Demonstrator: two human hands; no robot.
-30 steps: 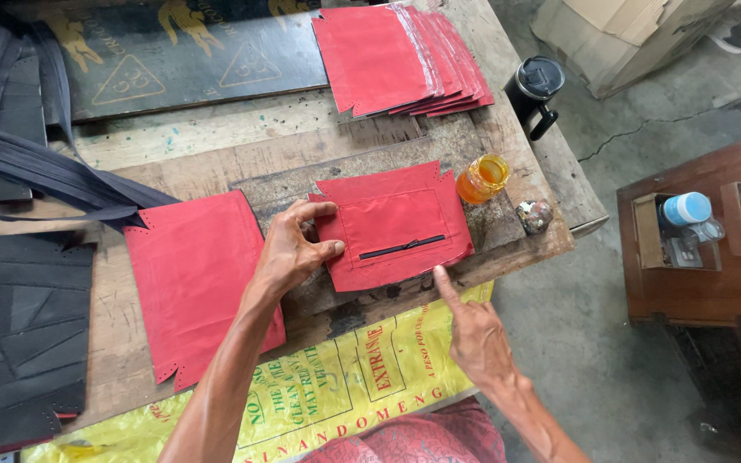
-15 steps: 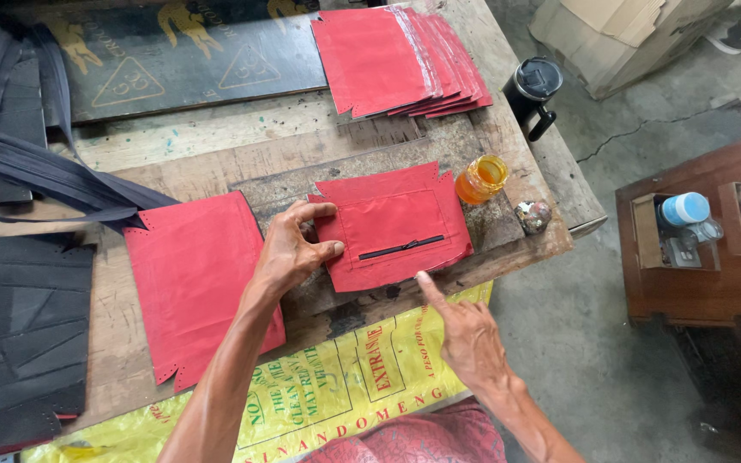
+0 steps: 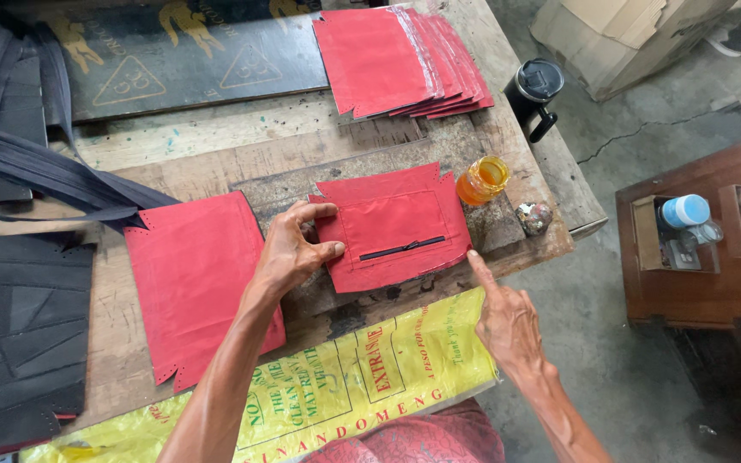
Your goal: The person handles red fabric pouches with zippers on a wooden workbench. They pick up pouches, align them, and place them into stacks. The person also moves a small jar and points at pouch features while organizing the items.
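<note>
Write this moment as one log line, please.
left hand: presses red zippered panel edge | right hand: forefinger at panel's lower corner | beside: orange jar, red stack

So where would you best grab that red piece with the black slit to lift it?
Probably by its right edge, pinched from the right. The red piece lies flat; the left hand pins its left edge, the jar crowds the upper right corner, and the right hand points there.

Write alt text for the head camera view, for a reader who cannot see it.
A person's left hand presses on a red panel with a dark slit on a wooden bench, while the right hand points a finger at the panel's lower right edge. Another red sheet lies to the left, a red stack behind, and an amber jar beside the panel.
</note>
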